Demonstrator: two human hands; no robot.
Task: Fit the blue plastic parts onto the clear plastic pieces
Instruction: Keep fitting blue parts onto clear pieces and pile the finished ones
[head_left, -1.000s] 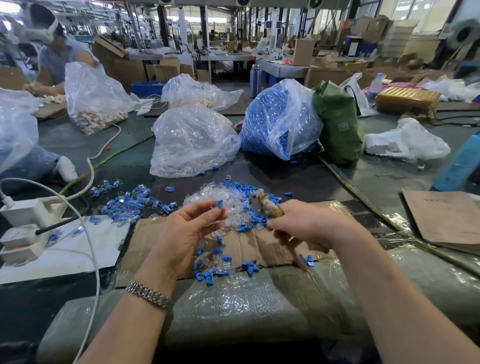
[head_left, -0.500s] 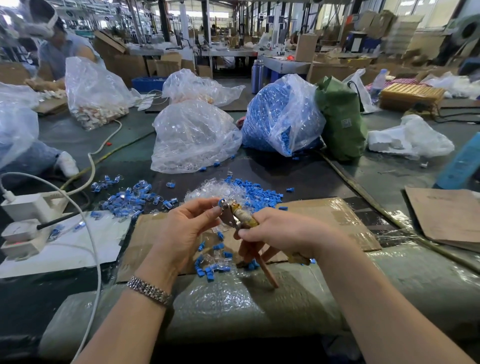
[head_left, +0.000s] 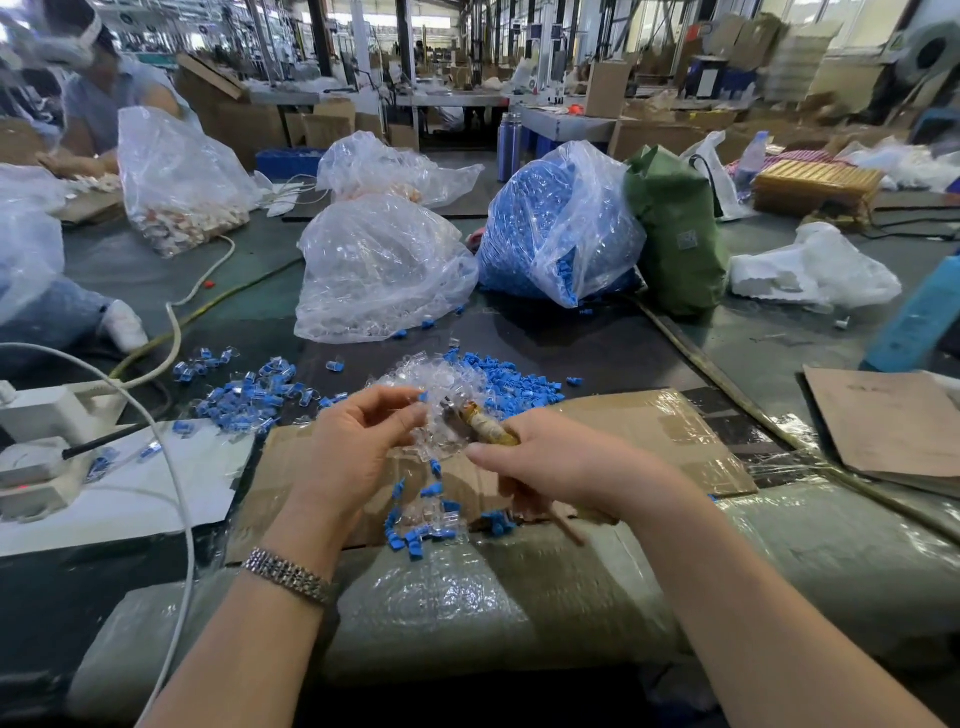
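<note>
My left hand (head_left: 358, 441) pinches a small clear plastic piece with a blue part (head_left: 422, 399) between thumb and fingertips, above the cardboard sheet (head_left: 649, 431). My right hand (head_left: 561, 462) grips a pair of pliers (head_left: 480, 423) with tape-wrapped handles; the jaws point at the piece in my left hand. Behind my hands lie a heap of clear pieces (head_left: 415, 374) and a pile of loose blue parts (head_left: 498, 376). More blue parts (head_left: 421, 519) sit on the cardboard below my hands. Fitted blue-and-clear pieces (head_left: 249, 395) are scattered at the left.
A clear bag (head_left: 379, 270), a bag of blue parts (head_left: 556, 228) and a green bag (head_left: 675, 234) stand behind the piles. A white power strip (head_left: 41, 431) with cables lies at the left. Another person (head_left: 104, 104) works at the far left. Brown cardboard (head_left: 883, 426) lies at the right.
My right hand swung the pliers from beside the pile over to the piece pinched in my left hand, and both hands have drawn closer together.
</note>
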